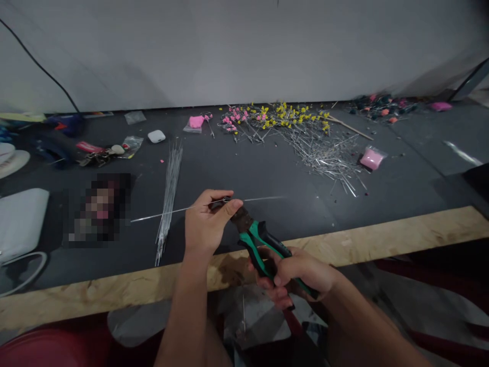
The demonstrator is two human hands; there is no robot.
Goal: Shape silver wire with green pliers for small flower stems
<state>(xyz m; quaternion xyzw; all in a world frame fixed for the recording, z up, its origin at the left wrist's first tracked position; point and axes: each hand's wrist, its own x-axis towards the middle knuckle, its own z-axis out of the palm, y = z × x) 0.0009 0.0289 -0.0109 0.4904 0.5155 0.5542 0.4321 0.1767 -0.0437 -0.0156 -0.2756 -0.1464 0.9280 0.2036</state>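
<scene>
Pinched in my left hand (206,221) is a thin silvery wire (153,217) that runs sideways, its ends sticking out to the left and right of the fingers. My right hand (296,272) is wrapped round the green and black handles of a pair of pliers (255,238). The pliers' dark jaws meet the wire right at my left thumb and fingertips; whether they bite on it is partly hidden by the fingers. A bundle of straight wires (170,188) lies on the dark table just left of my left hand.
Cut wires lie in a loose pile (324,155) behind my hands. Yellow-tipped stems (286,114) and pink-tipped stems (233,118) lie near the wall. Around them are a bag of pink material (372,158), a white case (156,136) and keys (99,155). The table's wooden edge (382,233) runs in front.
</scene>
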